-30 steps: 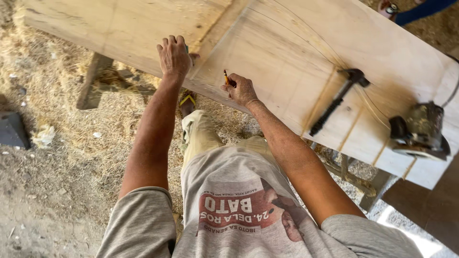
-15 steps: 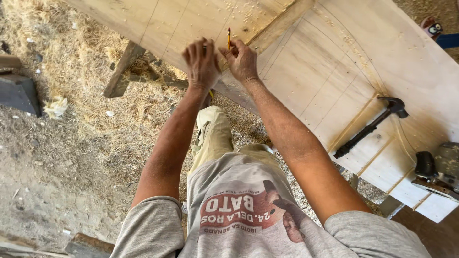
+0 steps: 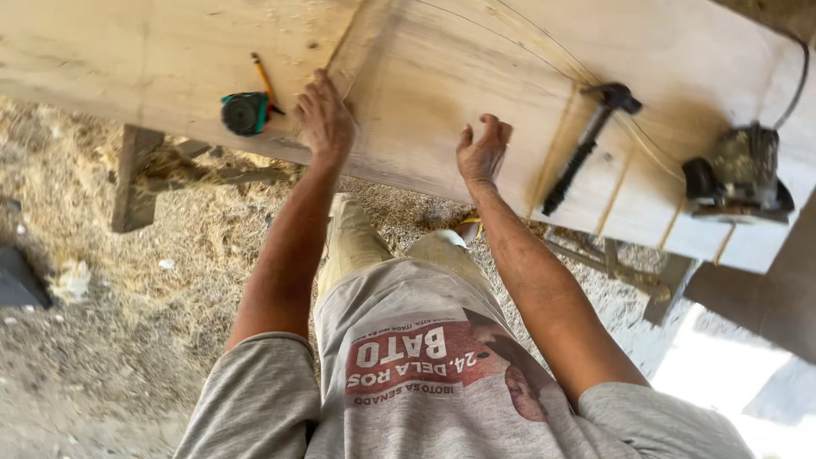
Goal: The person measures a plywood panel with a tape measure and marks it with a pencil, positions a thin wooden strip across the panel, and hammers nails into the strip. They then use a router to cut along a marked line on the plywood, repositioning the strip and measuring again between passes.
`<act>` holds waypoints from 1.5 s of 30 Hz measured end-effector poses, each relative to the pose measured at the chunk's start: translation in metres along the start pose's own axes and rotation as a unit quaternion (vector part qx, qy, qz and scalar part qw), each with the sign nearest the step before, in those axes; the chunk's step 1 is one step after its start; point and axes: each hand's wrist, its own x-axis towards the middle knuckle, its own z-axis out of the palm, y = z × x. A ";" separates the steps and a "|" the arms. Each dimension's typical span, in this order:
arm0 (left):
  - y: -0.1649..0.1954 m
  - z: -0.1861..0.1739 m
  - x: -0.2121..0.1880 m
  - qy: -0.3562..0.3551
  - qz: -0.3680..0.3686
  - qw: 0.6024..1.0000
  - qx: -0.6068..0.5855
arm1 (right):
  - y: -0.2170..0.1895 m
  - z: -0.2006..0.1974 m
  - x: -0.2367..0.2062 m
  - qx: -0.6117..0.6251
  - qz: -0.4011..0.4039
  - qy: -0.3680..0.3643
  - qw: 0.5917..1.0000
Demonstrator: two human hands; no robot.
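Outdoors, straw and dirt underfoot, a pale plywood sheet as the surface. The pencil has left the right hand and now lies beside the tape measure, just left of the left hand. Both hands rest empty on the wood, fingers loosely spread. Marking looks finished. The pencil's long axis runs diagonally, upper-left to lower-right; its tip cannot be told.

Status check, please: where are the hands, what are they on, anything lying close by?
Left hand and right hand flat on plywood sheet, empty. Pencil and tape measure beside left hand. Hammer right of right hand.
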 end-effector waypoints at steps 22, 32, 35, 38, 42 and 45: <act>0.082 0.022 -0.116 -0.129 0.090 0.983 -0.094 | 0.089 -0.055 -0.054 0.121 0.166 0.105 0.973; 0.088 0.024 -0.129 -0.102 0.099 0.985 -0.095 | 0.046 -0.041 -0.043 0.015 -0.052 0.105 0.993; 0.093 0.023 -0.133 -0.101 0.103 0.987 -0.075 | 0.025 -0.025 -0.048 0.198 0.067 -0.121 0.970; 0.096 0.023 -0.134 -0.119 0.072 0.987 -0.077 | 0.004 -0.011 -0.063 0.144 -0.017 -0.191 0.971; 0.094 0.023 -0.124 -0.056 0.082 0.991 -0.089 | -0.007 -0.003 -0.077 0.130 -0.086 -0.178 0.972; 0.090 0.025 -0.118 -0.108 0.073 0.985 -0.111 | -0.006 -0.001 -0.075 0.136 -0.060 -0.184 0.972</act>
